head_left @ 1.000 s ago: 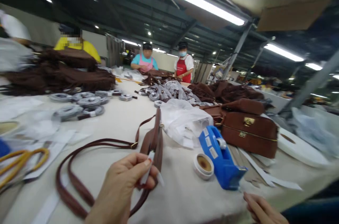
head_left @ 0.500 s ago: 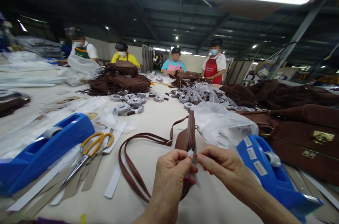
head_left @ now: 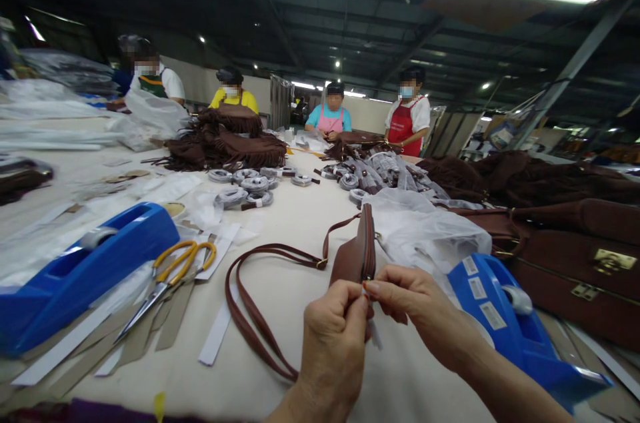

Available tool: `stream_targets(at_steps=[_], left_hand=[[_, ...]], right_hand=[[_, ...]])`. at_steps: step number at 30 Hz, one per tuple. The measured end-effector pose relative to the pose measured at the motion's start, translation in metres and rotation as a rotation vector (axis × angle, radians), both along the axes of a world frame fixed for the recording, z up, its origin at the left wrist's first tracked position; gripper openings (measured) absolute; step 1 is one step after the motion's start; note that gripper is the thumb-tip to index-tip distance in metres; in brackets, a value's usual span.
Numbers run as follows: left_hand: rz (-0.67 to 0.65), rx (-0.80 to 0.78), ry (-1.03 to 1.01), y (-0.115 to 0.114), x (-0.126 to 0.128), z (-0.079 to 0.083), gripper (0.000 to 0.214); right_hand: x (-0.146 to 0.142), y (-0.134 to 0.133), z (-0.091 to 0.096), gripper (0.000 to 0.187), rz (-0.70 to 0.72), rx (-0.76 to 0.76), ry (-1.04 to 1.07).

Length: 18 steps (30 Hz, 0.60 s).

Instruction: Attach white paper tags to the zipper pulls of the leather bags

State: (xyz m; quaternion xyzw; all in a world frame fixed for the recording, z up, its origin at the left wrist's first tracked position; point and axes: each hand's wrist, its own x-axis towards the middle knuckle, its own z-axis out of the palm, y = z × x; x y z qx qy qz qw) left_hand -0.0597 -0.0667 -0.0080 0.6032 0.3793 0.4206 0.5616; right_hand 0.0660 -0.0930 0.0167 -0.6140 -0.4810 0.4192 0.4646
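Observation:
A small brown leather bag (head_left: 356, 256) stands on edge in the middle of the table, its long brown strap (head_left: 250, 316) looped out to the left. My left hand (head_left: 333, 343) is closed at the near end of the bag, pinching a small white strip (head_left: 374, 336) against it. My right hand (head_left: 415, 303) meets it from the right, fingertips pinched on the same white strip. Both hands touch each other at the fingertips.
Blue tape dispensers sit at my right (head_left: 510, 323) and left (head_left: 85, 270). Yellow-handled scissors (head_left: 170, 276) lie on paper strips. Brown bags (head_left: 575, 256), a plastic bag (head_left: 425, 230), strap coils (head_left: 247, 186) and fringed bags (head_left: 230, 140) crowd the table. Several masked workers (head_left: 410, 110) stand at the far end.
My right hand came up from the table edge and joined the left at the white strip on the bag. The view swung left, bringing the second dispenser and scissors in.

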Motion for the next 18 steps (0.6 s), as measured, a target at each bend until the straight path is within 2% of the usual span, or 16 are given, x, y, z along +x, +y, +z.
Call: stream_targets(at_steps=[4,6,8,11,13,18], left_hand=[[0.116,0.178,0.080,-0.004,-0.001,-0.003,0.004],[0.163,0.258,0.091,-0.005,-0.003,-0.005,0.016],[0.154,0.375,0.144,-0.006,-0.004,-0.006,0.024],[0.088,0.503,0.238,-0.004,-0.006,-0.003,0.019],[0.027,0.404,0.261,-0.002,-0.006,0.004,0.018],[-0.203,-0.254,0.094,0.010,-0.006,0.028,0.010]], right_hand=[[-0.003,0.003,0.004,0.028,-0.029,-0.085,0.057],[-0.004,0.004,0.006,0.028,-0.035,-0.101,0.072],[-0.005,0.004,0.007,0.028,-0.033,-0.104,0.090],[-0.005,0.005,0.008,0.027,-0.028,-0.108,0.120],[-0.004,0.005,0.006,0.026,-0.018,-0.110,0.141],[0.006,0.002,0.002,0.025,0.092,-0.083,0.191]])
